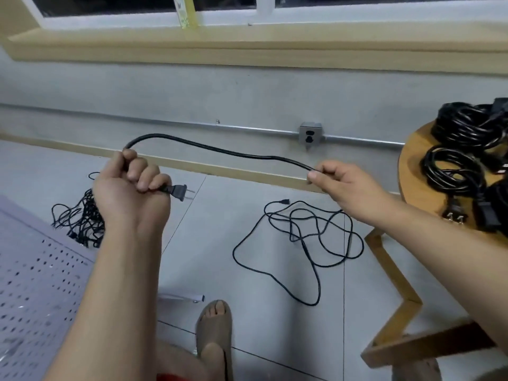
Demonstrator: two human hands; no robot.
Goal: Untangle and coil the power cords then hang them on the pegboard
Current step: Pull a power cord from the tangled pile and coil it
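Two hands hold one smooth black cord [220,150] in midair, arched between them. The left hand [132,188] is fisted round the end beside the flat two-pin plug [178,191]. The right hand [338,182] pinches the cord between thumb and forefinger. A perforated grey pegboard [33,270] lies lower left. Glossy coiled cords [461,133] rest on the round wooden table [412,163].

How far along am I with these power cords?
Done: coiled cords sit on the round table. In hand: the left hand grips a cord by its plug, the right hand pinches it further along. Left: the loose loops and tangled pile on the floor; no cord shows on the pegboard.
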